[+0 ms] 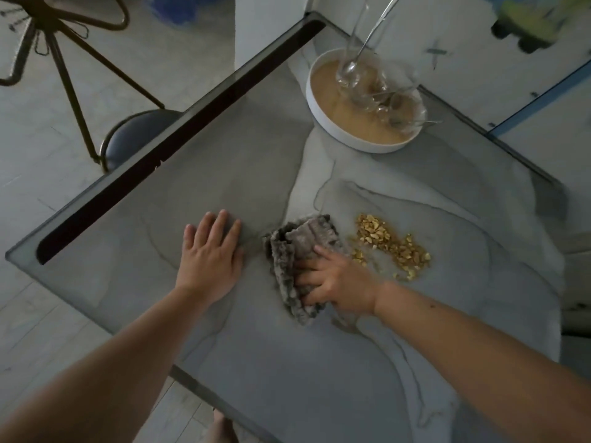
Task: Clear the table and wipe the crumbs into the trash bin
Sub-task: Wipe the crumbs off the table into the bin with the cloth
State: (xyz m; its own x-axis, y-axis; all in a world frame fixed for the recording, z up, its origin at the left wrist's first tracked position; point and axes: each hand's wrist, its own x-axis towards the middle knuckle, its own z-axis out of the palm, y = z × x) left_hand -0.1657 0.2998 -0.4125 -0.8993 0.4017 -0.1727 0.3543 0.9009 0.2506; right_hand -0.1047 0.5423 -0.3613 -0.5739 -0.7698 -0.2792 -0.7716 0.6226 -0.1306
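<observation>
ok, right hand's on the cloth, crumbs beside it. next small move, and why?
Probably sweep the cloth rightward into the crumbs to gather them. The right hand already grips the bunched cloth on the table, the crumbs lie loose just past it, and the left hand rests flat, apart. No trash bin is in view.

Crumbs point(390, 246) right of cloth point(297, 260)

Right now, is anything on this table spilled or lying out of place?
Yes. Yellowish crumbs lie scattered on the table, just right of the grey cloth that the right hand presses. In the round tray, glasses lie tipped over.
</observation>
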